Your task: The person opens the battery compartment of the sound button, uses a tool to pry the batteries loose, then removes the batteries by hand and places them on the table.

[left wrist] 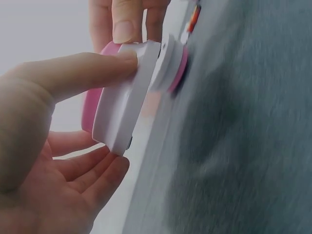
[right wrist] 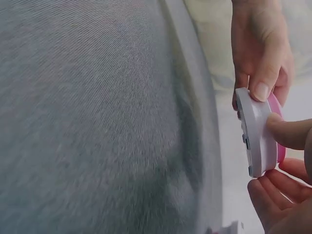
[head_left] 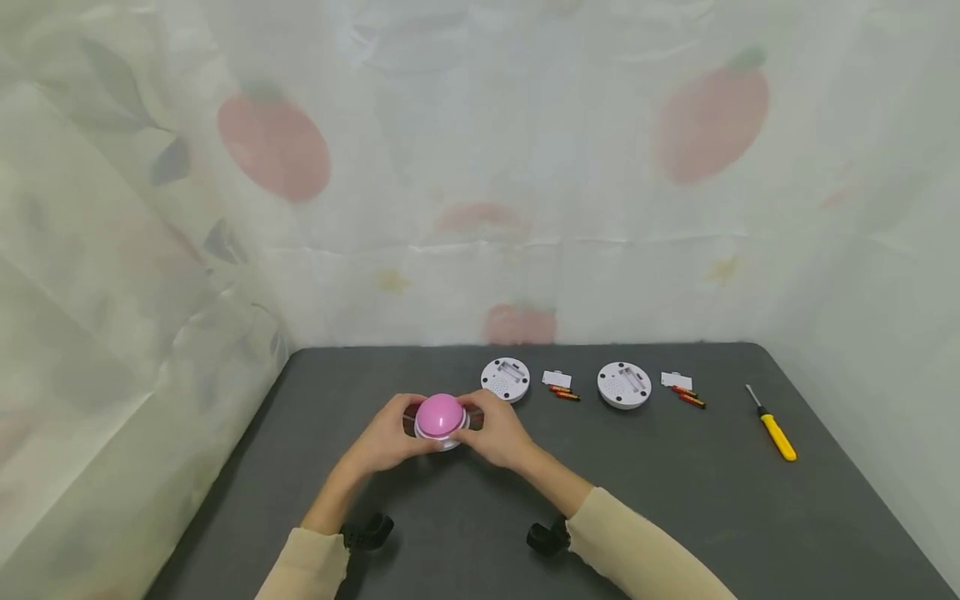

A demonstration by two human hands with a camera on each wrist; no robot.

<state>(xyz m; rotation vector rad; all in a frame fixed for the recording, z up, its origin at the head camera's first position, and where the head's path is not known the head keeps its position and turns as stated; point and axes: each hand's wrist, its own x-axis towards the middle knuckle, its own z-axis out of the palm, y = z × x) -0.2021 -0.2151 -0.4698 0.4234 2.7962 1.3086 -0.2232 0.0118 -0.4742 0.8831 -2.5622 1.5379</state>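
Note:
Between both hands a round push-button buzzer (head_left: 441, 415) is held above the dark table, its pink dome facing up in the head view. My left hand (head_left: 386, 435) grips the white base (left wrist: 119, 105) from the left, thumb on the near side and fingers round the far side. From the right, my right hand (head_left: 495, 429) grips the same base, its thumb (right wrist: 287, 132) pressed to the white side wall. Small dark feet show on the underside in the right wrist view. Just behind the right hand, a second buzzer (head_left: 506, 379) lies upside down with its battery slot uncovered.
A third buzzer (head_left: 624, 385) also lies upside down, battery slot uncovered. White battery covers (head_left: 557, 379) and small orange-and-black batteries (head_left: 688, 400) lie beside these two. On the right is a yellow-handled screwdriver (head_left: 777, 437). A patterned sheet (head_left: 585, 250) hangs behind the table.

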